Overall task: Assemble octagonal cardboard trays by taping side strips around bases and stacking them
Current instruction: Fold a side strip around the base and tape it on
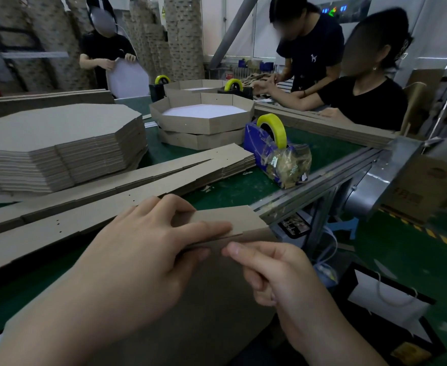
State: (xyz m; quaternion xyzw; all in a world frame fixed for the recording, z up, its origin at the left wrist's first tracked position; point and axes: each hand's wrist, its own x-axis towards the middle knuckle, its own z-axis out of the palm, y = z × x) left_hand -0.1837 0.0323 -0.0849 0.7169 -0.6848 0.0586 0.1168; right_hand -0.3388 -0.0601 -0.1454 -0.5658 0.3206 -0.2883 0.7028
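Brown strip [230,217] sits pinched in your left hand [143,249]; your right hand [277,273] pinches the base [203,318] edge just beside it.

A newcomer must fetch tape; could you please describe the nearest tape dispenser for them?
On the green table, look right of the stacked octagonal trays. The tape dispenser there carries a yellow roll like the two farther dispensers, but its body is blue, theirs black.
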